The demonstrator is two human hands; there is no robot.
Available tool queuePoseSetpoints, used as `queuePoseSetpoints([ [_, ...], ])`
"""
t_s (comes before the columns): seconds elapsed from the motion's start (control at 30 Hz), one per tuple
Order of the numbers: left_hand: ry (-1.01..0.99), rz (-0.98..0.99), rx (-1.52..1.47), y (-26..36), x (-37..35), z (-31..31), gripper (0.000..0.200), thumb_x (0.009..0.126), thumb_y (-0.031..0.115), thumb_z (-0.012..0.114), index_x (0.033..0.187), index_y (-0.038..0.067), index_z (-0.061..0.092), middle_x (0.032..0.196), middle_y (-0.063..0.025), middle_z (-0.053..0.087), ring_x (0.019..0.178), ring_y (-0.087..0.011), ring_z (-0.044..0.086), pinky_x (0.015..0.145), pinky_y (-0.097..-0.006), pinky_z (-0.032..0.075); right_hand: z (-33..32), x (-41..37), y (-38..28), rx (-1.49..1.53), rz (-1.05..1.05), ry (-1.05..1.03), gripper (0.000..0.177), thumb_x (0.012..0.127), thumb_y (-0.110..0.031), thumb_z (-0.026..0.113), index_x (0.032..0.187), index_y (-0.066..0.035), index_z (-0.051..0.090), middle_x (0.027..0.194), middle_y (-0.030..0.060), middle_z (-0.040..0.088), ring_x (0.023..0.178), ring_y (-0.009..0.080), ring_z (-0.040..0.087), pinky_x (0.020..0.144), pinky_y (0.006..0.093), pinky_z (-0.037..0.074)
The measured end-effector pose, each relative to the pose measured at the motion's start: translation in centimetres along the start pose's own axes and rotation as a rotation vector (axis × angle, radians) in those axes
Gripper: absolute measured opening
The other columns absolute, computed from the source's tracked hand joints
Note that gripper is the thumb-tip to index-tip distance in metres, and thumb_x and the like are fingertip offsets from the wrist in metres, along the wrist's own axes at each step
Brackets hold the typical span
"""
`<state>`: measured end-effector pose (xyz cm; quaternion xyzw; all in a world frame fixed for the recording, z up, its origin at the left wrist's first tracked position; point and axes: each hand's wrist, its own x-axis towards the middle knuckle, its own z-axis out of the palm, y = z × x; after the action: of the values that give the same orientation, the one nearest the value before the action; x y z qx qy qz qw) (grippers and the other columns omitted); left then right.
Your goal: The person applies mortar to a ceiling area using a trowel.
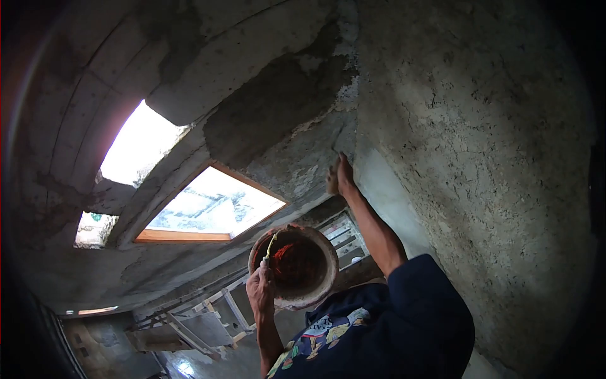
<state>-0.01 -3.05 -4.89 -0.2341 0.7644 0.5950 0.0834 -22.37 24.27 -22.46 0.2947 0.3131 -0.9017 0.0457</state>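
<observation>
A bucket [330,265] is held up in front of the torso, its yellowish, cord-like handle [271,245] gripped in the left hand [260,287]. Its inside shows reddish; how much it contains cannot be told. The right hand [344,177] is raised to the wall near the corner, its fingers curled around what seems to be a small tool [331,181], though its shape is unclear.

The wall finish looks partial and uneven. A pale, smooth strip [386,183] is seen beside the corner, while a dark patch [265,107] with ragged edges is left above the wood-framed window [214,205], and the broad wall section [492,158] on the right is rough and pitted. Whether that roughness is meant to be covered cannot be judged.

A print with lettering is carried on the dark shirt [404,322], but its words cannot be read with certainty. No label is made out on the bucket.
</observation>
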Motion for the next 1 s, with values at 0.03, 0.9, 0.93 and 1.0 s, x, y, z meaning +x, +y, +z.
queuePoseSetpoints([
  [0.03, -0.004, 0.0, 0.009, 0.2, -0.1, 0.0, 0.044, 0.098, 0.037, 0.047, 0.06, 0.014, 0.044, 0.049, 0.008, 0.034, 0.039, -0.0029, 0.029, 0.038, -0.0228, 0.021, 1.4, 2.0, 0.1, 0.053, -0.075, -0.01, 0.039, 0.093, -0.05, 0.045, 0.09, -0.012, 0.044, 0.066, 0.0048, 0.051, 0.048, 0.018, 0.049, 0.044, 0.034, 0.042],
  [0.9, 0.032, -0.147, -0.068, 0.4, 2.6, 0.3, 0.045, 0.099, 0.038, 0.045, 0.061, 0.015, 0.039, 0.05, 0.0075, 0.031, 0.038, -0.0028, 0.027, 0.036, -0.0225, 0.019, 14.0, 22.3, 2.3, -0.308, -0.617, 0.353, 0.049, 0.099, -0.04, 0.039, 0.115, 0.006, 0.052, 0.1, 0.0187, 0.06, 0.085, 0.0257, 0.06, 0.071, 0.0389, 0.048],
  [0.93, 0.024, -0.148, -0.073, 0.6, 2.5, 0.4, 0.043, 0.098, 0.039, 0.046, 0.062, 0.016, 0.038, 0.051, 0.0088, 0.03, 0.038, -0.002, 0.025, 0.036, -0.0218, 0.017, 14.4, 21.7, 2.1, -0.299, -0.632, 0.374, 0.049, 0.099, -0.039, 0.039, 0.116, 0.006, 0.051, 0.103, 0.0214, 0.06, 0.088, 0.0299, 0.06, 0.074, 0.0409, 0.048],
  [1.0, 0.025, -0.162, -0.09, 1.0, 2.5, 0.7, 0.042, 0.098, 0.039, 0.046, 0.064, 0.016, 0.039, 0.051, 0.0089, 0.03, 0.039, -0.0018, 0.025, 0.036, -0.0218, 0.017, 15.5, 19.4, 0.7, -0.441, -0.678, 0.439, 0.048, 0.099, -0.037, 0.039, 0.116, 0.007, 0.05, 0.105, 0.0237, 0.059, 0.093, 0.0336, 0.059, 0.077, 0.0429, 0.047],
])
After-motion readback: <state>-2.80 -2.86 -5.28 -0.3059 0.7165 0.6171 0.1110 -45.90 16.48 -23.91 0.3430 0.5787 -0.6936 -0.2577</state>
